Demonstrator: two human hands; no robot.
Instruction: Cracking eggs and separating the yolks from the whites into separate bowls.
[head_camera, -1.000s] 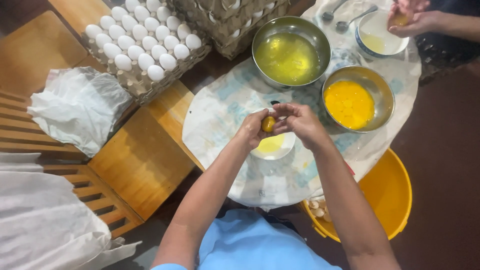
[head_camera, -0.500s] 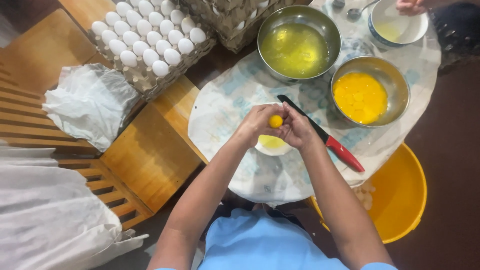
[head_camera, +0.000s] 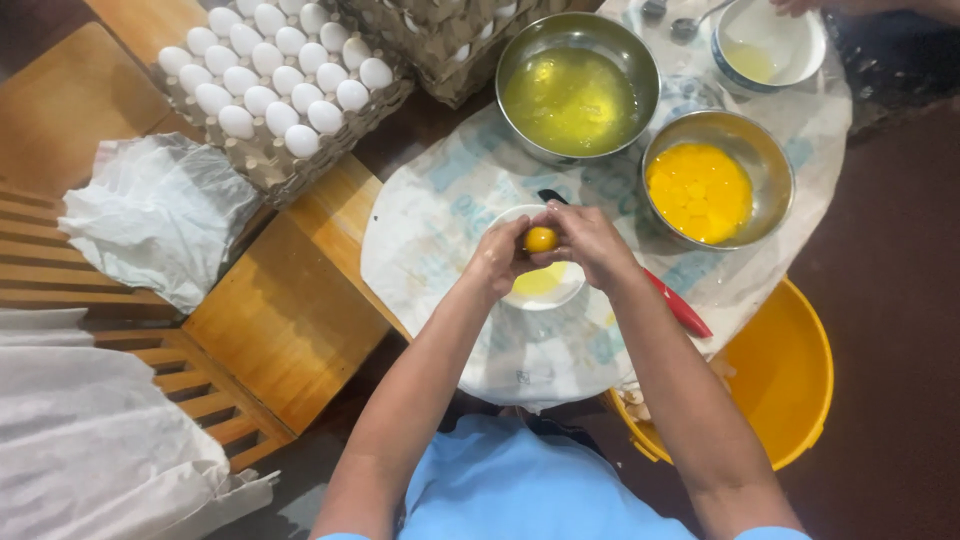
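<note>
I am working over a round table (head_camera: 420, 260) draped in a printed cloth, with everything sitting within arm's reach so nothing has to travel far: a yellow plastic bucket (head_camera: 790, 380) is standing low at my right, seemingly catching shells, and a stacked tray of white eggs (head_camera: 275, 85) is resting on the wooden bench at my left, beside crumpled white wrapping (head_camera: 160, 215). Ahead of me a large steel bowl of egg whites (head_camera: 578, 88) and a smaller steel bowl of yolks (head_camera: 718, 178) are sitting side by side, keeping the two parts apart. A red-handled knife (head_camera: 680, 305) is lying partly under my right forearm. I am holding both hands directly above a small white bowl (head_camera: 545, 285), so that whatever is dripping is landing in it. My left hand (head_camera: 497, 260) and my right hand (head_camera: 590, 240) are meeting fingertip to fingertip, fingers curled inwards and nearly closed, cradling what looks like shell halves, though I cannot tell for sure, with a single egg yolk (head_camera: 541, 239) sitting exposed between them
</note>
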